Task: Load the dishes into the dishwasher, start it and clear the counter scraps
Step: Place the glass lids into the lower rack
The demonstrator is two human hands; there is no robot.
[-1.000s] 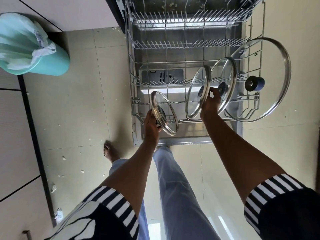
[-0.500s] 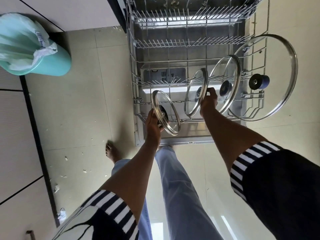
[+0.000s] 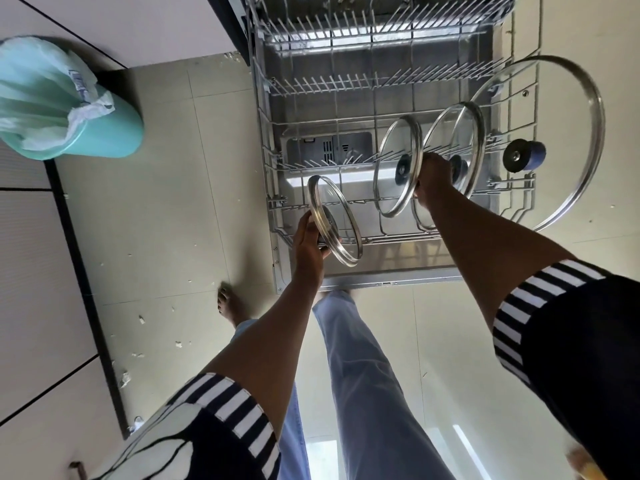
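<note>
small lid: glass with metal rim (image 3: 337,216), held on edge and tilted over the front-left corner of the lower rack (image 3: 268,140); whether it touches the wires cannot be told
left hand: (image 3: 310,242) clamped on the small lid, fingers curled round its near rim and dark knob
middle lid: (image 3: 394,188) upright on edge in the rack tines, right of the small lid and apart from it
right hand: (image 3: 433,178) fingers curled on the middle lid's right rim, wedged between that lid and the third lid
third lid: (image 3: 457,133) on edge just behind the right hand (its knob partly hidden by the hand)
large lid: (image 3: 561,109) blue knob, leaning at the rack's right side, reaching past the rack edge
dishwasher door: (image 3: 391,268) folded down flat under the pulled-out rack
upper rack: (image 3: 374,29) out above, tines bare
bin: teal with liner (image 3: 110,136), on the floor well left of the rack
scraps: pale bits (image 3: 141,319) scattered on the floor tiles near the bare foot (image 3: 230,304)
</note>
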